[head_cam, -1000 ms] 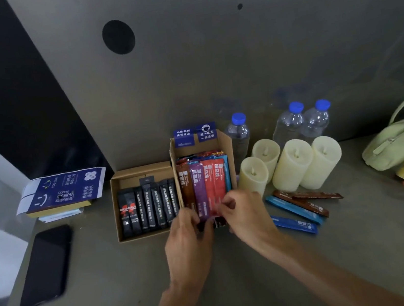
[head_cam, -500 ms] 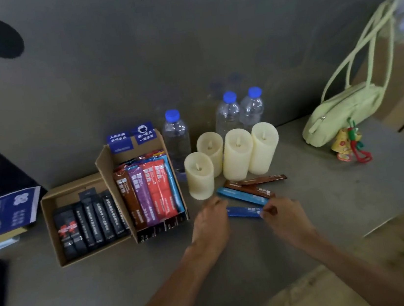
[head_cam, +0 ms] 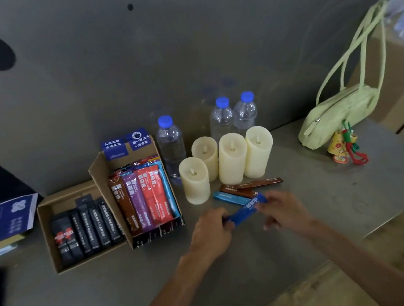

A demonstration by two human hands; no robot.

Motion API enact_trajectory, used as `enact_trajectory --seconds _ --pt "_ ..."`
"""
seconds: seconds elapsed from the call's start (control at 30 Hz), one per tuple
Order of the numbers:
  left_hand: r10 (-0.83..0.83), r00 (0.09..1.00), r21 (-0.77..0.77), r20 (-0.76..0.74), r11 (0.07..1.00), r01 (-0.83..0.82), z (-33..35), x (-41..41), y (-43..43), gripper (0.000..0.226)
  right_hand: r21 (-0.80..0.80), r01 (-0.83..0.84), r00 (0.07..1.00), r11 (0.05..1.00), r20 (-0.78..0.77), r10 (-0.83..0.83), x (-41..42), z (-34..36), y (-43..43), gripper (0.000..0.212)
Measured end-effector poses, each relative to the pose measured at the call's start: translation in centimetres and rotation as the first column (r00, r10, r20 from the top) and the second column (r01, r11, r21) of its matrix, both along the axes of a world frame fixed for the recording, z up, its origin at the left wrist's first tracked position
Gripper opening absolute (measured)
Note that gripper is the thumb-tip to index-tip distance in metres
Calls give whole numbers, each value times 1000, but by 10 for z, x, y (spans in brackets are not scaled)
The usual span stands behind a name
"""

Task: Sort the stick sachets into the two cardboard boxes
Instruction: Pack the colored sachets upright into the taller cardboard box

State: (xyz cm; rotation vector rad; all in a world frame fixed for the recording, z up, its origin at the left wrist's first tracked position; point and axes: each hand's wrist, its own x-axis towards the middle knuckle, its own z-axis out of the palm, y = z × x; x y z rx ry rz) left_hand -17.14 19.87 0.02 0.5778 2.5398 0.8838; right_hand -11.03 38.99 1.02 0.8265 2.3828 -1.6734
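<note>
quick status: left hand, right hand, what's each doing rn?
Left hand: grip closed on the near end of the long dark blue stick sachet.
Right hand: pinching the far end of the same sachet.

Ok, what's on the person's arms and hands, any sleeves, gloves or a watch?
Nothing that shows. The left hand and right hand are bare: no gloves, no rings that can be made out. The left forearm and right forearm are uncovered to the picture's edge, with no sleeve, watch or bracelet in view.
</note>
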Motion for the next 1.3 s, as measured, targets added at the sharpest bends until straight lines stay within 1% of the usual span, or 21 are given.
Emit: enact_trajectory --seconds 0.03,0.13,0.2,0.3,0.43,0.53,0.6,0.7,0.8,0.87,0.97,1.0,1.07,1.17,1.3 --pt "11 999 48 46 999 -13 4 1 -2 11 -59 14 998 998 -59 -17 -1 7 0 5" --pt "-8 991 134 130 991 -9 16 4 -9 13 -109 -1 988 994 -153 -16 -5 30 -4 7" --pt "-5 989 171 145 985 -20 21 5 -14 14 -139 2 985 990 -171 -26 -8 43 -12 8" --pt "59 987 239 148 966 -94 26 9 -25 11 -183 -7 983 983 -184 -27 -14 55 -26 10" --pt "170 974 356 150 910 -213 29 15 -46 4 -214 -90 978 973 -203 45 -22 70 -51 12" --pt "268 948 442 170 840 -316 31 17 -65 7 -153 -192 969 970 -186 162 -26 72 -77 5" --pt "318 934 473 162 806 -356 34 17 -79 8 -89 -276 953 957 -152 261 -29 65 -97 6" --pt "354 922 485 155 786 -383 35 17 -101 9 -36 -329 937 944 -134 322 -36 53 -124 10" --pt "412 906 467 93 786 -405 35 16 -125 14 32 -351 922 936 -164 351 -44 52 -148 13" --pt "508 861 473 27 752 -458 38 15 -140 13 85 -368 909 926 -179 377 -51 53 -165 13" --pt "667 745 506 -25 651 -566 42 7 -159 9 161 -373 895 914 -196 400 -66 53 -188 13" --pt "695 719 499 -33 634 -590 42 2 -164 8 178 -364 897 914 -196 395 -71 52 -194 13" --pt "698 715 462 -45 649 -605 41 -8 -170 8 209 -344 902 915 -196 384 -84 47 -205 13" --pt "642 766 406 -30 708 -578 40 -15 -173 11 263 -346 901 901 -174 397 -98 37 -217 10" --pt "612 791 392 -23 733 -556 42 -18 -173 13 306 -333 912 892 -135 387 -107 28 -226 16"
